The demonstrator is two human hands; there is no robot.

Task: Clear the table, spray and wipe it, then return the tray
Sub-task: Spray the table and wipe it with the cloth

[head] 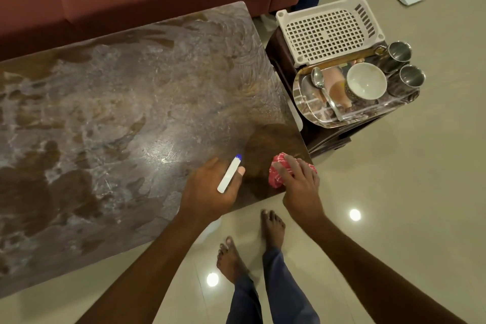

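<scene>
Left hand (210,187), lower centre: fingers curled round spray bottle (229,173), blue nozzle pointing up-frame over the table (118,100). Right hand (299,184) just beside it: fingers spread, pressing bunched red cloth (276,177) onto the table's lower-right corner. Tabletop streaked wet. Tray (313,109) with bowl (366,81) sits right of the table.

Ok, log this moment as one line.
left hand: grips spray bottle; right hand: presses cloth on table; tray: loaded, on side stand
</scene>
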